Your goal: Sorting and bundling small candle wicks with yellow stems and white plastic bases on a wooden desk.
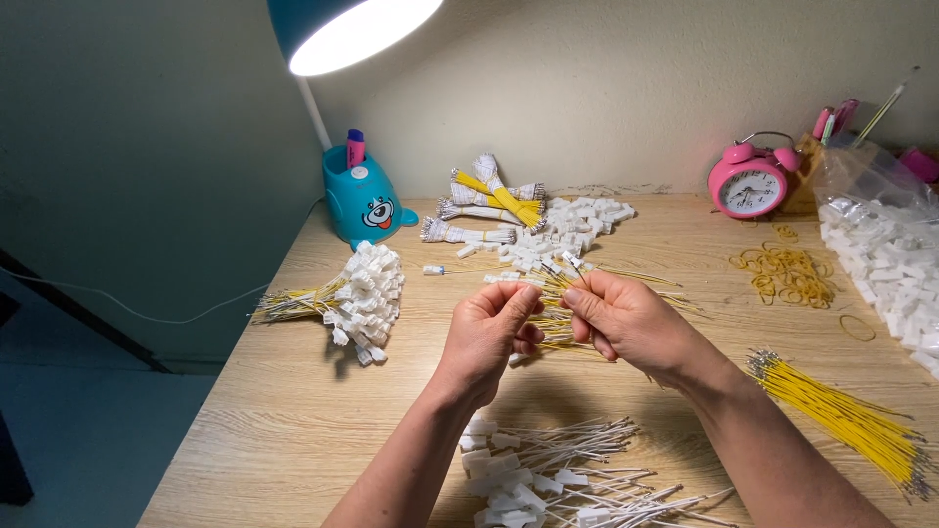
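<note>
My left hand [492, 330] and my right hand [626, 321] meet above the middle of the wooden desk [284, 420]. Both pinch a small bunch of thin yellow wires [556, 293] with small white connectors at the upper ends. Just below my wrists lies a loose pile of white wires with white connectors [548, 479]. A heap of loose white connectors [558, 230] sits behind my hands.
A finished bundle of yellow wires with white connectors [347, 298] lies at the left. Yellow wires [841, 416] lie at the right, with rubber bands [787, 274] and a bag of white connectors [885, 254]. A pink alarm clock [748, 181], blue lamp base [362, 200] and tied bundles [489, 205] stand at the back.
</note>
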